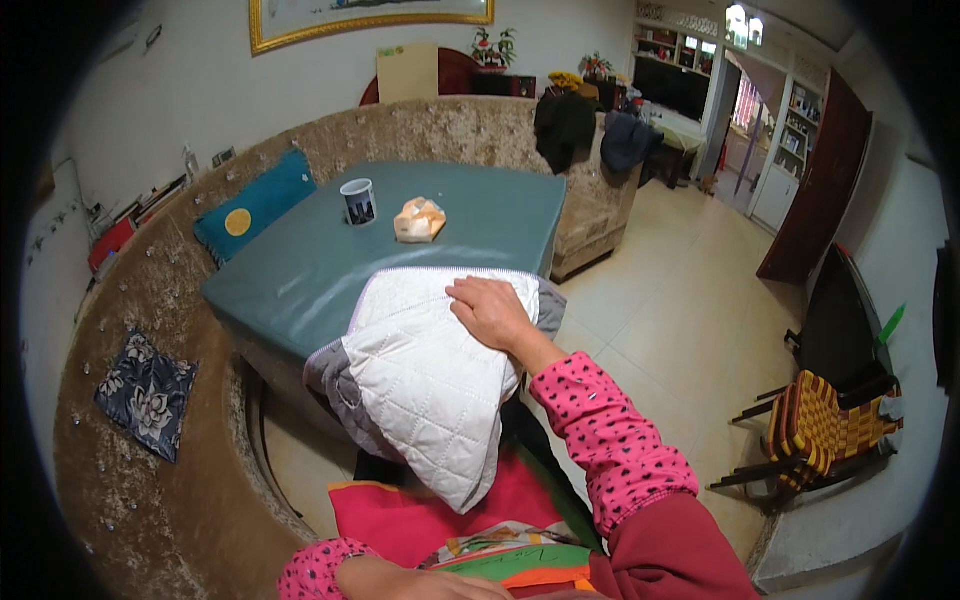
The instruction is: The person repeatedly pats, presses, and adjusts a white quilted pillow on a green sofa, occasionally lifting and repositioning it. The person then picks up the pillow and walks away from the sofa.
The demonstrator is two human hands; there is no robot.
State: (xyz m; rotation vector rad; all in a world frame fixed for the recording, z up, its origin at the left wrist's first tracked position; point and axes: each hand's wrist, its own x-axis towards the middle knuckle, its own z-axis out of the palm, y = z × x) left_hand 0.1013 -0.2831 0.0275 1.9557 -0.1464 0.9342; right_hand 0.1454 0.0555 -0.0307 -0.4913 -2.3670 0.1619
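Observation:
A white quilted cloth with a grey reverse side and a stitched edge lies over the near edge of the table and hangs down in front. My right hand rests flat on its upper part, palm down with the fingers fairly close. Low in the picture, my left hand is in front of my body near the apron, cut off by the bottom rim; its fingertips do not show clearly. Both forearms have pink patterned sleeve covers. Beyond the cloth, a mug and an opened pack of tissues stand on the table.
The table has a green cover. A curved brown sofa wraps around it, with a teal cushion and a floral cushion. Dark garments hang over its back. Woven chairs stand at the right wall.

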